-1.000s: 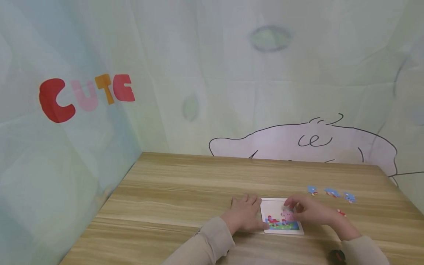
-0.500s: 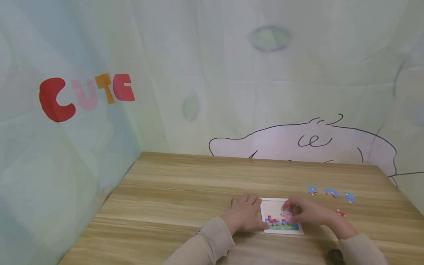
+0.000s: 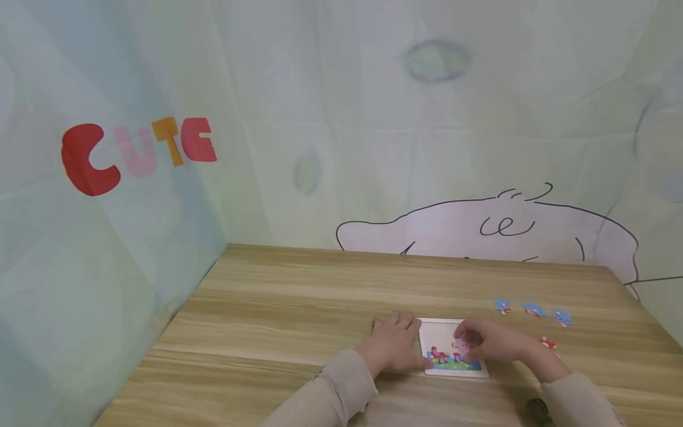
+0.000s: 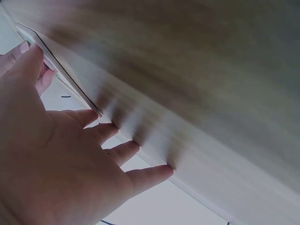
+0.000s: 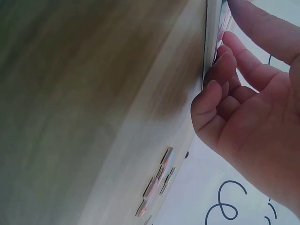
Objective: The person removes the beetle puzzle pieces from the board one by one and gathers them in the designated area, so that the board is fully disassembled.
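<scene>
The left hand (image 3: 392,344) lies spread, fingers straight, on the wooden table (image 3: 299,308) at the left side of the white puzzle tray (image 3: 437,332), its thumb over the near left corner. That makes a sound brace; light, steady pressure there should stop the tray skidding. The right hand (image 3: 498,339) arches over the tray's right edge, thumb and index finger apparently pinching the pink puzzle piece (image 3: 462,344), the other fingers curled. The piece is inside the tray, toward the right rim, against the colourful lower picture strip (image 3: 456,366); the hand hides its right side, so how well it is seated cannot be told. The step in hand looks like fitting it, best done with small turns and nudges until the knobs meet their sockets, and only then a flat press. Forcing a misaligned knob could bend it or pop up the strip. Briefly lifting the fingertips would reveal any gap. The right forearm is best kept high, since the red piece (image 3: 547,343) lies just beside it, with three blue pieces (image 3: 533,309) farther off.
</scene>
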`<state>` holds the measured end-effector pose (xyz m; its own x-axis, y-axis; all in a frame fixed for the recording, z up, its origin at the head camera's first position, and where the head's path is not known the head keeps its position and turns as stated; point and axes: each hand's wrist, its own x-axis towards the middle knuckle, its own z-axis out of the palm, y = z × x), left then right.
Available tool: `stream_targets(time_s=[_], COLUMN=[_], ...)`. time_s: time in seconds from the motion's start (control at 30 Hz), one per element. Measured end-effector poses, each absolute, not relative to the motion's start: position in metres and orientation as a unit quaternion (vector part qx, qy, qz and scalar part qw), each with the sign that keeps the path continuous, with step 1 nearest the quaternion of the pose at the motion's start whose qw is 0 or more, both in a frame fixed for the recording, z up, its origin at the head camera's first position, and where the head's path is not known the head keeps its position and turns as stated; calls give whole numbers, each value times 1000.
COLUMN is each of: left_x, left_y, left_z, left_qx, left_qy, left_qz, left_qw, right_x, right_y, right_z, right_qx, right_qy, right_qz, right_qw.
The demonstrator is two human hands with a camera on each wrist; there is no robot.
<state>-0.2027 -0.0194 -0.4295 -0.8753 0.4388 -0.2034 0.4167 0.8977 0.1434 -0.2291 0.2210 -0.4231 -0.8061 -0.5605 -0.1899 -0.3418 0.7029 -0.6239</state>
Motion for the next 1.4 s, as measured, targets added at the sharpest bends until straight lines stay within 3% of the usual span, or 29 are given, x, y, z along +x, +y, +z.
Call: stream_targets(time_s=[0.37,1.4], left_x=[-202,-203], left_y=[-20,-18], left_z=[-430,-429], left_qx=[222,227], left_qy=[967,967], left_qz=[50,39], left_qw=[113,111], right_x=[-229,-230], right_y=[221,229], right_z=[-425,-426], right_qx=[-293,-267], right_qy=[892,886], right_qz=[-300,-334], right_qw=[169,177])
